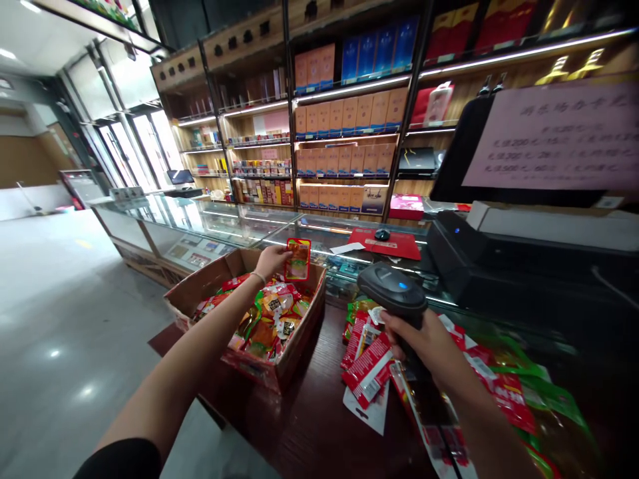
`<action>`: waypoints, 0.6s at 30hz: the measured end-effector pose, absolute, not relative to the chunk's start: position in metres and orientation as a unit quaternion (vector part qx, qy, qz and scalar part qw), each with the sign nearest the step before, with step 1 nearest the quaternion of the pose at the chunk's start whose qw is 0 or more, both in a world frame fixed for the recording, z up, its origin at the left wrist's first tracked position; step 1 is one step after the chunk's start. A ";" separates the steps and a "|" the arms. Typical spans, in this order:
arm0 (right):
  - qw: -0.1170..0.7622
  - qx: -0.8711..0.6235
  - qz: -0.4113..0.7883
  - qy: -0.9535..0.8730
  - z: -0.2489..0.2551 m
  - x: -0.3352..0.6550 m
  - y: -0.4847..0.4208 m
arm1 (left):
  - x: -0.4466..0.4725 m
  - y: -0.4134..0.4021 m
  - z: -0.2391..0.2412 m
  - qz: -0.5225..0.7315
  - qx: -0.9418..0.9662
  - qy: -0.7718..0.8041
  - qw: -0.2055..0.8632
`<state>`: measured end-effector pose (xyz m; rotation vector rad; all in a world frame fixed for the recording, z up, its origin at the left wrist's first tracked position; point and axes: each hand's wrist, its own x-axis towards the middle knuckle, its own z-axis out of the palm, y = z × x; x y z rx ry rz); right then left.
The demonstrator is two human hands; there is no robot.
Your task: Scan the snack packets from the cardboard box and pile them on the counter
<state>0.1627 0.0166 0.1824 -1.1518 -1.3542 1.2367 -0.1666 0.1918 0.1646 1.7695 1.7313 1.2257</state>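
Pinched in my left hand (273, 261) is a small red-edged snack packet (298, 259), held upright above the far right part of an open cardboard box (304, 326). Many similar red, green and yellow snack packets (272, 309) fill the box. My right hand (417, 336) grips the handle of a black barcode scanner (392, 286), whose small blue light is lit. Under and around it lie loose snack packets (369, 362), some with barcodes facing up. More green and red packets (509, 379) spread out to the right, partly behind my forearm.
A dark brown counter (299, 426) carries the box. Behind it runs a glass display case (239, 223) with a red mat (387, 244) and a computer mouse (382, 234) on top. A black register terminal (529, 259) stands at right. Shelves of boxed goods (349, 113) line the wall.
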 end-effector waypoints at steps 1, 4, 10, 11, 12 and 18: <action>0.470 -0.469 0.502 -0.554 0.183 0.163 0.016 | -0.158 0.189 0.167 0.465 0.610 0.594 0.242; 0.477 -0.467 0.495 -0.556 0.183 0.165 0.015 | -0.131 0.179 0.168 0.529 0.554 0.522 0.375; 0.476 -0.482 0.465 -0.570 0.181 0.169 0.015 | -0.099 0.162 0.154 0.553 0.526 0.457 0.457; 0.473 -0.485 0.461 -0.574 0.180 0.169 0.016 | -0.098 0.161 0.152 0.550 0.530 0.458 0.454; 0.469 -0.488 0.457 -0.578 0.180 0.169 0.017 | -0.097 0.160 0.150 0.548 0.535 0.460 0.450; 0.463 -0.486 0.445 -0.593 0.177 0.169 0.021 | -0.098 0.159 0.147 0.543 0.552 0.470 0.424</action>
